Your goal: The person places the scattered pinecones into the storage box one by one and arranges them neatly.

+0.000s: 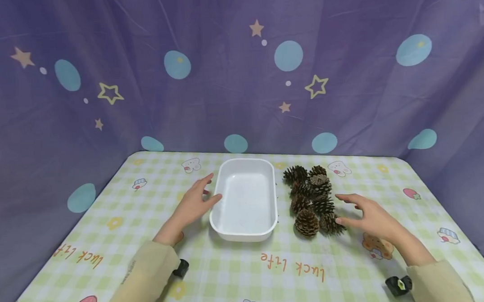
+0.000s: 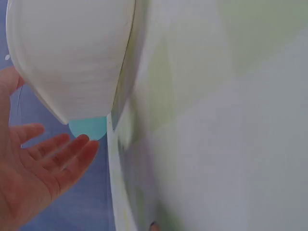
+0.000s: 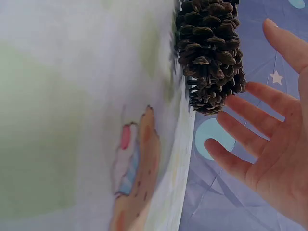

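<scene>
A white rectangular tub (image 1: 246,200) with rounded corners stands on the table, and I see nothing inside it. My left hand (image 1: 191,207) is at its left side, the thumb near or at the rim; in the left wrist view the fingers spread beside the tub wall (image 2: 72,57), holding nothing. To the right of the tub, several brown pinecones (image 1: 307,222) lie bunched in two rough columns. My right hand (image 1: 368,217) hovers at their right side, fingers parted. In the right wrist view its palm faces the pinecones (image 3: 209,53); whether a fingertip touches one I cannot tell.
A checked green-and-white cloth (image 1: 215,278) with printed pictures and lettering covers the table. Behind and at both sides hangs a purple curtain (image 1: 231,102) with stars and blue dots. Black straps (image 1: 399,286) show at the wrists.
</scene>
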The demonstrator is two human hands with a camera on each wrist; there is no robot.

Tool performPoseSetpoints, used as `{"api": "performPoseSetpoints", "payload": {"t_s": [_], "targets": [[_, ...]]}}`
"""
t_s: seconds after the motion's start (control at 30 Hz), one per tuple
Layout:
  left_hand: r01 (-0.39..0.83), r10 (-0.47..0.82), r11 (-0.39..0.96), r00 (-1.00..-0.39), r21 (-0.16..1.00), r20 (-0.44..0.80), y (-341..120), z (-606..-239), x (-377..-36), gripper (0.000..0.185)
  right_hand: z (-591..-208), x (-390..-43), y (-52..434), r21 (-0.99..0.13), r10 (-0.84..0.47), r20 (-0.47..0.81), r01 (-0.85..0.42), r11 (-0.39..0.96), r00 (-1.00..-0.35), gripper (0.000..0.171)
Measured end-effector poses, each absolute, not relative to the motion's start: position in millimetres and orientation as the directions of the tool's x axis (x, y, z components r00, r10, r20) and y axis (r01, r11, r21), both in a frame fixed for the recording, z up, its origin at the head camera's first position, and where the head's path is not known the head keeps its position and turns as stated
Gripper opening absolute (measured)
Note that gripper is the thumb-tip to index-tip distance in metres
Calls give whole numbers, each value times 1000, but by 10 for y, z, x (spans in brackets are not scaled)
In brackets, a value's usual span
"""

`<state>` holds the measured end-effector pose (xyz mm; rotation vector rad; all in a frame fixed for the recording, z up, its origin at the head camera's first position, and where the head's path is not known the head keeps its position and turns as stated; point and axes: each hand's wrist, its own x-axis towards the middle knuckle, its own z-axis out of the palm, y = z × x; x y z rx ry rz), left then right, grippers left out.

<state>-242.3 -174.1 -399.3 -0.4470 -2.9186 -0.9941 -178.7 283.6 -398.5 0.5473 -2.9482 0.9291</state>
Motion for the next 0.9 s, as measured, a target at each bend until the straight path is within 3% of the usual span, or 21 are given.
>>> {"api": "performPoseSetpoints", "payload": {"t_s": [0.27,0.53,0.9], "targets": [[217,234,671,-969,709,75,-1688,-4037,-2406,72,-4063,-1705,2888,-618,-351,68,-315,721,-934,60],[90,256,518,-965,851,-53,-1707,-4079,-2404,69,-4120,-1699,2874,-670,-358,26,-282,687,-934,58],[-5,305,379,-944,925,-129,-1708,-4072,-2397,64,-4129,-1724,2864,-660,-353,-25,-250,708,-935,57]]}}
